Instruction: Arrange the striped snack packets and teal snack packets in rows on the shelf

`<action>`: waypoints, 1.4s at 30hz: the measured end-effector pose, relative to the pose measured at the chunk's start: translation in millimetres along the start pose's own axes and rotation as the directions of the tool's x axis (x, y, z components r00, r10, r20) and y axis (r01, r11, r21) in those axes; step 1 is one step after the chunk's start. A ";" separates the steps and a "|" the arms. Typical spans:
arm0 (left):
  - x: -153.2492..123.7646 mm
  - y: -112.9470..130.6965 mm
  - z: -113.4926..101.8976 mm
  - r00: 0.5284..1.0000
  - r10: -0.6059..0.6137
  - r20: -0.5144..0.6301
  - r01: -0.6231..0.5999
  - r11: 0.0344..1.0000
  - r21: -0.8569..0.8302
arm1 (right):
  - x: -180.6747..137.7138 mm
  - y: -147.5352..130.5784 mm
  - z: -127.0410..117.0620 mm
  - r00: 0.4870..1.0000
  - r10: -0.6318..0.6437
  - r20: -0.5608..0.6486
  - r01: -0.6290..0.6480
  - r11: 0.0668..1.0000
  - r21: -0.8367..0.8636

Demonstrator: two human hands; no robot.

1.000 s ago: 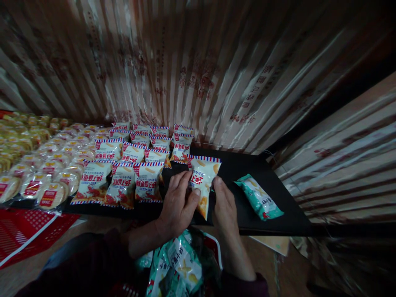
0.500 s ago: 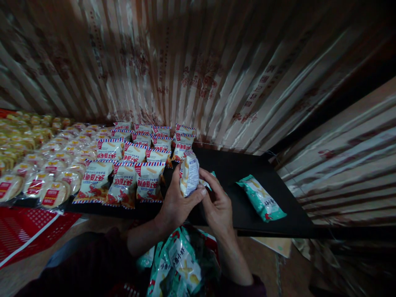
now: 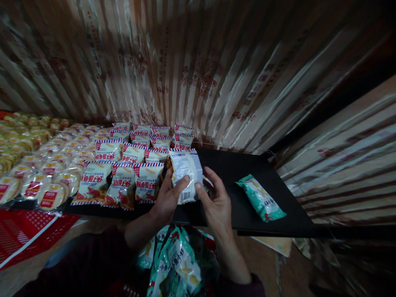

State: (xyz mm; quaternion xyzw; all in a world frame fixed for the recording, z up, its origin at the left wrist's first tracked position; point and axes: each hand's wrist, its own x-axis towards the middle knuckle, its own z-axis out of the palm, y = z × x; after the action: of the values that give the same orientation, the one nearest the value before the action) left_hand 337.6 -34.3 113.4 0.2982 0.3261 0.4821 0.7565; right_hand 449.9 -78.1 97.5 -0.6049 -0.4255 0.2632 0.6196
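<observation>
A white snack bag (image 3: 187,165) with a striped top edge is held above the black shelf, its printed back and barcode facing me. My left hand (image 3: 167,196) grips its left side, thumb pressed on the back panel. At the lower right edge, my right hand (image 3: 218,202) has its thumb against the bag; its other fingers are partly hidden behind. Left of my hands stand rows of matching white snack bags (image 3: 122,183), fronts showing red lettering. A green snack bag (image 3: 261,198) lies alone on the shelf at right.
Round wrapped crackers (image 3: 52,196) in clear packs fill the shelf's left, with yellow packs (image 3: 18,144) beyond. Below the black shelf (image 3: 222,159) are several green bags (image 3: 182,260) and a red basket (image 3: 27,231). Pleated printed sheeting (image 3: 198,62) hangs behind.
The white bag has been turned from edge-on so that its back now faces me. My left hand moved slightly left, its thumb now on the back panel.
</observation>
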 end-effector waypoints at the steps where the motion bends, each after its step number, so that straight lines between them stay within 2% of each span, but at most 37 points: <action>1: 0.1 0.7 0.0 1.000 -0.008 0.001 0.008 1.000 -0.016 | 0.5 0.2 0.2 0.998 0.055 0.000 -0.055 0.998 0.034; 3: 0.8 1.3 -0.2 1.000 -0.029 0.012 0.030 0.997 -0.064 | 1.3 0.0 0.7 0.993 0.119 0.015 -0.120 0.991 0.064; 7: 4.4 1.0 -1.9 0.996 -0.068 0.053 0.074 0.991 -0.112 | 0.8 2.4 2.8 0.988 0.137 0.068 -0.140 0.989 0.052; 11: 8.7 0.4 -4.4 0.996 -0.062 0.069 0.067 0.995 -0.077 | 0.0 8.3 4.6 0.994 0.105 0.017 -0.105 0.994 0.011; 15: 11.3 -2.2 -5.8 0.997 -0.062 0.037 0.063 0.997 -0.049 | 2.2 8.4 3.2 0.998 0.057 -0.004 -0.058 0.998 -0.031; 22: 14.3 -9.7 -6.7 0.997 -0.070 -0.013 0.069 0.997 -0.044 | 5.1 11.4 0.8 0.997 0.054 -0.055 -0.055 0.998 -0.017; 23: 15.0 -10.3 -7.0 0.997 -0.072 -0.013 0.071 0.996 -0.045 | 5.3 12.4 0.0 0.998 0.020 -0.063 -0.024 0.998 -0.065; 25: 16.3 -11.2 -7.7 0.997 -0.080 -0.013 0.079 0.996 -0.042 | 5.8 13.6 -2.0 0.989 -0.125 -0.080 0.103 0.967 -0.232; 28: 17.9 -12.8 -8.8 0.997 -0.080 -0.008 0.080 0.997 -0.001 | 6.6 13.8 -5.0 0.922 -0.383 -0.049 0.316 0.822 -0.474; 30: 18.4 -14.4 -9.3 0.998 -0.066 -0.005 0.066 0.998 0.019 | 7.1 13.4 -5.7 0.886 -0.464 -0.007 0.385 0.745 -0.545; 32: 18.5 -16.0 -9.6 0.999 -0.039 -0.004 0.039 0.999 0.004 | 7.3 12.7 -5.1 0.873 -0.488 0.020 0.410 0.709 -0.574; 34: 18.3 -16.6 -9.6 1.000 -0.008 0.005 0.008 1.000 -0.024 | 7.0 11.7 -3.8 0.876 -0.480 0.040 0.416 0.713 -0.564; 36: 17.6 -15.5 -9.1 1.000 0.021 0.022 -0.020 0.999 -0.031 | 5.8 10.5 -2.6 0.899 -0.434 0.052 0.397 0.759 -0.516; 40: 14.5 -9.1 -7.4 0.996 0.060 0.068 -0.062 0.998 0.026 | 1.2 8.9 -1.8 0.970 -0.239 0.054 0.239 0.879 -0.412; 42: 13.1 -7.0 -7.0 0.991 0.088 0.102 -0.097 0.991 0.092 | -0.7 8.8 -1.7 0.982 -0.175 0.069 0.188 0.917 -0.353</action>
State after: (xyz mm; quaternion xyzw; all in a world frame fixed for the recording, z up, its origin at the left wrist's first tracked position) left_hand 340.1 -23.7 101.0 0.3727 0.2974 0.4852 0.7330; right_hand 452.6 -78.5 89.0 -0.6606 -0.5315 0.1336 0.5131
